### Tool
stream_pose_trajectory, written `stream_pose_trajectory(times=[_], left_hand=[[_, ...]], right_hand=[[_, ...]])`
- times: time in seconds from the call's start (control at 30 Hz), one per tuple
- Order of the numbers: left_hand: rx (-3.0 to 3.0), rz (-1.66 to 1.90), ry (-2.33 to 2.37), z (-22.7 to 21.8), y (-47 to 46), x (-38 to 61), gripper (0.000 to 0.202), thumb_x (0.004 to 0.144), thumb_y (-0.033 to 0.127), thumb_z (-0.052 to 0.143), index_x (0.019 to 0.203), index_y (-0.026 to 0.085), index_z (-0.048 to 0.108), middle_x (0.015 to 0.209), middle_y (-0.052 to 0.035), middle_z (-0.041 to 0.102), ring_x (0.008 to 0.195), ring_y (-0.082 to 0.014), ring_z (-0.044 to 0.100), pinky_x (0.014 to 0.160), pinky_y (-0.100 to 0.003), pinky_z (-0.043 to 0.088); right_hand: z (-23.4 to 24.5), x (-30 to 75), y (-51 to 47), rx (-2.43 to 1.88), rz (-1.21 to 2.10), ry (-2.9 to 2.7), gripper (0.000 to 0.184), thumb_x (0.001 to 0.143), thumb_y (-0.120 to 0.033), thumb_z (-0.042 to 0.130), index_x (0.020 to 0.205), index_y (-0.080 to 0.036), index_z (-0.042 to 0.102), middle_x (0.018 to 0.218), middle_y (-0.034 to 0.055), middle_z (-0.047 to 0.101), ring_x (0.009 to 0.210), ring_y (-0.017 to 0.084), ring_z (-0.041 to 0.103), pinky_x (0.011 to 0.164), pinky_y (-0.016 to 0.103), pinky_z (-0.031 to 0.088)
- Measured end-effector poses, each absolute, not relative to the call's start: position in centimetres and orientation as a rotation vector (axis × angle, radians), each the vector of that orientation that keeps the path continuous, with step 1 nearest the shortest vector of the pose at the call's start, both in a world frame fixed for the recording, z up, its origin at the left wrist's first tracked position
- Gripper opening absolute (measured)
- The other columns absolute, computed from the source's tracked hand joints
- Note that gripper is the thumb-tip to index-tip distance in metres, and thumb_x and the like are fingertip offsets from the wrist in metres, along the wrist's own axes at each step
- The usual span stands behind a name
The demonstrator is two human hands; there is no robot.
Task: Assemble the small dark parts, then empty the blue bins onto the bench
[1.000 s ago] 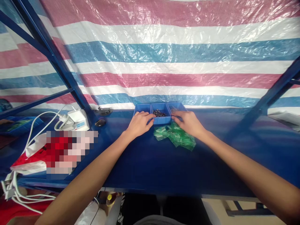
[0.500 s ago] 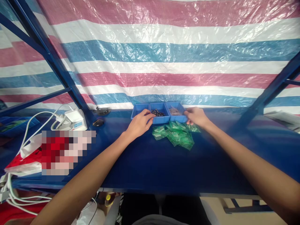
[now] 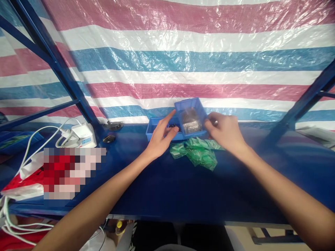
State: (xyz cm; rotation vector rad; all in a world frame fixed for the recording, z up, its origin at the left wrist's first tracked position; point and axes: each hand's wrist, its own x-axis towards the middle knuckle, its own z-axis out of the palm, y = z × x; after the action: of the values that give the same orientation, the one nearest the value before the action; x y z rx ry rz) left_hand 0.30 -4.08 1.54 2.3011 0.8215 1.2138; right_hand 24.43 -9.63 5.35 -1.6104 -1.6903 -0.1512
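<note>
A blue plastic bin [image 3: 190, 116] is raised and tipped toward me, showing clear bags or packets inside. My right hand [image 3: 222, 129] grips it by its right side. To the left of it, my left hand [image 3: 162, 137] has thumb and index finger spread, with the index fingertip close to the bin's left wall; whether they touch I cannot tell. Behind that hand stands a second blue bin [image 3: 151, 129] on the table. Small black parts [image 3: 173, 126] show partly between my fingers and the raised bin. Green packets [image 3: 201, 155] lie in a pile just in front.
On the left of the blue table [image 3: 167, 188] are a computer mouse [image 3: 109, 139], a white power strip [image 3: 87, 137] with cables, and a red and white bag [image 3: 28, 184]. A striped tarp [image 3: 183, 59] hangs behind, between blue frame posts. Papers [image 3: 318, 134] lie at right.
My right hand has lifted the right-hand bin off the table and tilted it, bringing it left over the black parts. My left hand has opened and shifted slightly right.
</note>
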Motion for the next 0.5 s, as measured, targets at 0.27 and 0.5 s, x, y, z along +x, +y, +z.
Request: stream_pose_trajectory(times=[0.27, 0.5], left_hand=[[2.146, 1.090, 0.779, 1.2, -4.3, 0.3, 0.087, 0.087, 0.041, 0.079, 0.159, 0.043, 0.029, 0.158, -0.0091, 0.040, 0.109, -0.0247, 0.064, 0.085, -0.039, 0.061], [2.428, 1.059, 0.911, 1.3, -5.2, 0.5, 0.094, 0.076, 0.046, 0.087, 0.156, 0.040, 0.039, 0.135, -0.0103, 0.048, 0.124, -0.0301, 0.056, 0.105, -0.046, 0.054]], right_hand=[[4.1, 20.9, -10.9, -1.391, 0.031, -1.691, 0.013, 0.091, -0.032, 0.054, 0.087, -0.024, 0.046, 0.084, 0.0041, 0.062, 0.063, 0.018, 0.056, 0.058, 0.031, 0.043], [3.8, 20.1, -11.4, -1.351, 0.192, -1.632, 0.014, 0.087, -0.028, 0.056, 0.092, -0.024, 0.044, 0.097, 0.0049, 0.063, 0.063, 0.016, 0.054, 0.058, 0.031, 0.043]])
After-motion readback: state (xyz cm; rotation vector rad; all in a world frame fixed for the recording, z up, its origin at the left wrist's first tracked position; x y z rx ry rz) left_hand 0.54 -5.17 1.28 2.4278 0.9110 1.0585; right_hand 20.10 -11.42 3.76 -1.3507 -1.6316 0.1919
